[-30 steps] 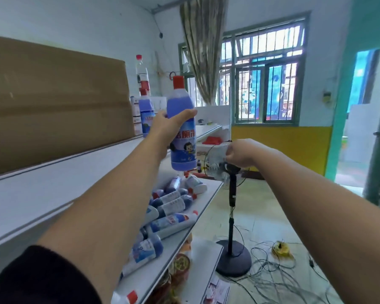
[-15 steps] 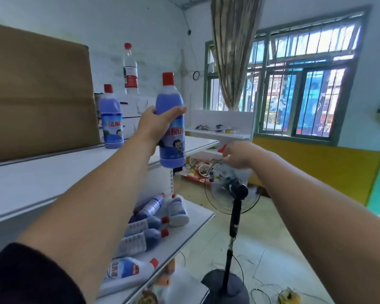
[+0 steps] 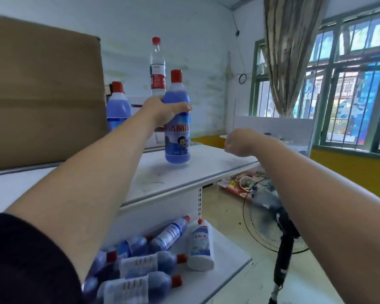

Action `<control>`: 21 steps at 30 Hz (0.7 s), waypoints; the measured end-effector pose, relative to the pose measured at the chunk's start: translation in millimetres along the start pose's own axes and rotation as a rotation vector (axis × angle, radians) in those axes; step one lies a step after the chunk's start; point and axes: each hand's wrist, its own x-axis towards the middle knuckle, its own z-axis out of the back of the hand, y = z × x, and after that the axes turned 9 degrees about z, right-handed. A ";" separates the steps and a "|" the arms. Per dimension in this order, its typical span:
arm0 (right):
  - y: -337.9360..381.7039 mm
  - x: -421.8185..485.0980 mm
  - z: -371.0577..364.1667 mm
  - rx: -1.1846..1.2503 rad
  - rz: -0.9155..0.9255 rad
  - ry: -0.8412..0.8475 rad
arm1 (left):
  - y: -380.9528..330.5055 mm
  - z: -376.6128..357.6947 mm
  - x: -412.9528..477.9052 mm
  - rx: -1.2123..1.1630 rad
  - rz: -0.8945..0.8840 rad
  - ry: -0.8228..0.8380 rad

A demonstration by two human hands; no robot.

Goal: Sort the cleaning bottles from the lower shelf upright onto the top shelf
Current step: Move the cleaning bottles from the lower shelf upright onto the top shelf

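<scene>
My left hand (image 3: 162,110) grips a blue cleaning bottle (image 3: 177,137) with a red cap, upright, its base at or just above the white top shelf (image 3: 184,174). A second blue bottle (image 3: 118,106) stands upright farther back on that shelf, partly behind my forearm. My right hand (image 3: 239,142) hovers over the shelf's right end with fingers loosely curled, holding nothing. On the lower shelf (image 3: 230,246) lie several blue bottles (image 3: 140,264) on their sides and one white bottle (image 3: 200,244).
A large cardboard sheet (image 3: 42,91) leans at the back left of the top shelf. A clear water bottle (image 3: 157,69) stands on a box behind. A standing fan (image 3: 272,220) is on the floor to the right, below my right arm.
My left hand has carried the bottle forward and down over the top shelf. My right hand has risen from the fan's height to above the shelf's edge.
</scene>
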 end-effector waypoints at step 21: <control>63.8 133.2 -12.0 0.175 0.344 -0.034 | -16.2 29.9 58.2 0.811 0.046 -0.391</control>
